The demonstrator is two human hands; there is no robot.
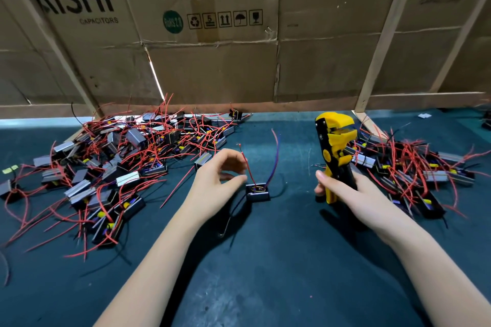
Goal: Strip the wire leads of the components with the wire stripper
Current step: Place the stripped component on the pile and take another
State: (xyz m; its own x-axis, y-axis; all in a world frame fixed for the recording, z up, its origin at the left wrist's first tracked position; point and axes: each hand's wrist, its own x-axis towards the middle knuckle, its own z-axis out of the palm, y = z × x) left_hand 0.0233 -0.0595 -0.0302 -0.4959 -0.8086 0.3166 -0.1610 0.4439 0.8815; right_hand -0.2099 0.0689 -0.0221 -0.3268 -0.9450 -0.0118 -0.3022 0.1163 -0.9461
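Between my two hands on the dark counter [265, 260] sits a small black component [257, 191], its red lead [248, 167] and blue lead [275, 156] standing up. My left hand [216, 180] hovers just beside it, fingers loosely curved, holding nothing I can see. My right hand [345, 188] grips the yellow wire stripper [335, 146] upright; its lower handles are hidden. Open counter lies nearer me. Tangled component piles flank left [119, 162] and right [414, 167], with a cardboard wall [212, 66] behind.

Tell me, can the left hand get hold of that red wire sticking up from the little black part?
Probably yes. The left hand sits open right beside the red wire, with nothing between them; the black part stands alone on the mat.
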